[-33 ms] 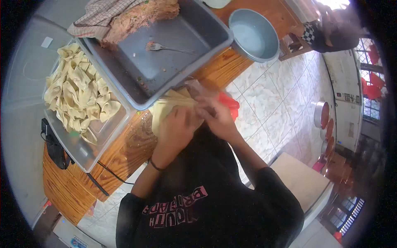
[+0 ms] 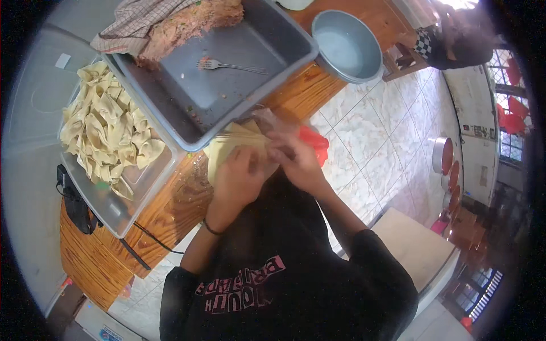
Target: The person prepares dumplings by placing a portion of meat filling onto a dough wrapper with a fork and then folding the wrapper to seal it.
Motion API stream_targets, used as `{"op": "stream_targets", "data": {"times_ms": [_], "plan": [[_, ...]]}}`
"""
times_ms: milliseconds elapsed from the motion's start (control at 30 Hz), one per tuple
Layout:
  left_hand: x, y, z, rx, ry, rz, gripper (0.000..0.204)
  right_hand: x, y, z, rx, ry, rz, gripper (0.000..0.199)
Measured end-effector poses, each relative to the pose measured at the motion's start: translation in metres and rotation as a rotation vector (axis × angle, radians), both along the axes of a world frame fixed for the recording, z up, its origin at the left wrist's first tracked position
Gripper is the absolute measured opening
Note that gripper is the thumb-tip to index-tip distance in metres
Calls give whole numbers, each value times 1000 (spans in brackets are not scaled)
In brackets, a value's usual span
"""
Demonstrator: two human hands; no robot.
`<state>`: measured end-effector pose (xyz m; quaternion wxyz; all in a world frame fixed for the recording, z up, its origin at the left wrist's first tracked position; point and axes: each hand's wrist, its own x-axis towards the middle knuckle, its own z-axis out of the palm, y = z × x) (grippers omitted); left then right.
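Observation:
My left hand (image 2: pixel 236 173) and my right hand (image 2: pixel 298 165) meet over the table edge in front of my black shirt. Their fingers are bent and pinched together around a pale dough wrapper, mostly hidden and a little blurred. Just beyond them lies a stack of yellowish dough wrappers (image 2: pixel 242 135), partly under clear plastic (image 2: pixel 270 118). Folded dumplings (image 2: pixel 108 122) are heaped in a clear plastic tub (image 2: pixel 128 219) on the left. Ahead, a grey tray (image 2: pixel 250 105) holds minced filling (image 2: pixel 187 31) and a fork (image 2: pixel 233 67) with a bit of filling on its tines.
A checked cloth (image 2: pixel 128 28) covers part of the filling. A grey-blue basin (image 2: pixel 347 48) stands right of the tray on the wooden table (image 2: pixel 94 258). Red plastic (image 2: pixel 314 145) is beside my right hand. A black cable (image 2: pixel 156 243) crosses the table edge. Another person (image 2: pixel 455 42) is far right.

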<state>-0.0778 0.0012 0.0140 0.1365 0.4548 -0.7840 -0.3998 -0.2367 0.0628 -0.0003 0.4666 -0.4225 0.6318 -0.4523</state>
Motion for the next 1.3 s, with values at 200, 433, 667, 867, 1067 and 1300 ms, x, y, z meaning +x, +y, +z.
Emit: {"op": "stream_targets", "data": {"times_ms": [200, 433, 667, 867, 1067, 1300], "plan": [[11, -7, -2, 56, 98, 47, 11, 3, 4, -3, -63, 139, -40, 37], [36, 11, 20, 253, 213, 208, 9, 12, 2, -5, -325, 467, 139, 37], [85, 47, 2, 298, 711, 349, 8, 14, 0, -5, -129, 302, 277, 35], [58, 50, -8, 501, 1019, 509, 10, 24, -4, 16, -64, 358, 260, 43], [33, 33, -9, 639, 1162, 507, 10, 18, -11, 13, -84, 348, 218, 51], [81, 66, -22, 487, 834, 528, 8, 21, -12, 17, -86, 495, 284, 53]]}}
